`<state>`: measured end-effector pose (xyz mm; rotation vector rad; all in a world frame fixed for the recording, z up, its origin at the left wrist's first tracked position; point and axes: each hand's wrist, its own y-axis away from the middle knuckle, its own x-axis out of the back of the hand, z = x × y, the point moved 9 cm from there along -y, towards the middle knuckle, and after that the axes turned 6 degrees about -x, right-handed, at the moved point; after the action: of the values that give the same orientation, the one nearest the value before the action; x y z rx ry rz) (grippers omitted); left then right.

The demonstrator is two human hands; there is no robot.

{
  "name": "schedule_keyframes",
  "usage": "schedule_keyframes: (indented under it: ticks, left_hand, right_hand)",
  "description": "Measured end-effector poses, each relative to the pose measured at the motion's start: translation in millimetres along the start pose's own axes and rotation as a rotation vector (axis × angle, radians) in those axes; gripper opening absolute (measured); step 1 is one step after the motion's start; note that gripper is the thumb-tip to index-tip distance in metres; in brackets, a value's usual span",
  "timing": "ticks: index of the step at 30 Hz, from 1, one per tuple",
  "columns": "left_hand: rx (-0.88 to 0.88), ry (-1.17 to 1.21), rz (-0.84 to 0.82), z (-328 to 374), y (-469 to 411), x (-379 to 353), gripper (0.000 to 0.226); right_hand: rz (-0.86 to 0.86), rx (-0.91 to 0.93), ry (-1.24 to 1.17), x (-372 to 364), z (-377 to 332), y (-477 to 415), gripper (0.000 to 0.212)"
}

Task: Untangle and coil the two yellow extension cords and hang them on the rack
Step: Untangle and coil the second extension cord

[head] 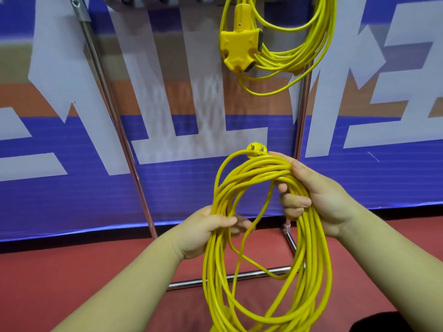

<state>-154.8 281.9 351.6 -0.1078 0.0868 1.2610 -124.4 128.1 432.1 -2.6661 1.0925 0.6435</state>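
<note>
A coiled yellow extension cord (311, 271) hangs between my hands in front of the rack. My left hand (206, 232) grips the coil's left side, thumb over the strands. My right hand (316, 195) is closed around the upper right of the coil. The cord's yellow plug (256, 149) pokes up just above my right fingers. One loose strand crosses the middle of the coil. A second yellow cord (299, 44) hangs coiled from the top of the rack at upper right, its yellow socket block (239, 44) dangling in front.
The metal rack has a slanted left pole (115, 121), a right pole (303, 111) and a floor bar (230, 279). Behind it stands a blue, white and orange banner (72, 176). Red floor (60, 279) lies below. A dark object (383, 322) sits at bottom right.
</note>
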Motion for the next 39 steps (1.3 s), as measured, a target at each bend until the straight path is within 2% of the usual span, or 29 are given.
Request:
schedule_keyframes:
  ticks: [2,4,8,12,14,18,22,26,29,32,36,39]
  left_hand:
    - [0.034,0.038,0.034,-1,0,1,0.026]
    - [0.059,0.019,0.037,1,1,3,0.039]
    - [-0.013,-0.028,-0.012,19,7,10,0.037]
    - [-0.105,0.006,0.001,49,19,27,0.081]
    - [-0.163,0.017,-0.010,67,27,31,0.091]
    - [-0.206,-0.115,0.041,88,43,39,0.080]
    - [-0.201,-0.313,0.073,93,54,42,0.047]
    - [-0.157,-0.459,0.001,86,54,31,0.039]
    - [-0.112,-0.517,-0.070,79,51,17,0.036]
    - [-0.113,-0.524,-0.056,78,48,13,0.033]
    - [-0.123,-0.459,0.013,82,48,20,0.031]
    - [-0.134,-0.432,0.031,84,48,21,0.034]
  right_hand:
    - [0.005,0.011,0.040,3,-1,0,0.043]
    - [0.028,0.027,0.108,9,-3,1,0.043]
    - [0.119,0.083,0.293,24,-8,3,0.043]
    - [0.203,0.139,0.448,32,-12,5,0.045]
    - [0.202,0.139,0.492,30,-10,5,0.042]
    - [0.126,0.048,0.548,22,-1,2,0.041]
    - [0.014,-0.094,0.559,9,14,3,0.070]
    - [0.060,-0.030,0.891,-9,9,1,0.098]
    - [0.057,0.006,1.145,-32,15,-1,0.108]
    - [0.026,0.057,1.268,-48,29,-6,0.099]
    - [0.059,0.114,1.231,-49,32,-12,0.068]
    - [0.068,0.143,1.183,-49,31,-15,0.061]
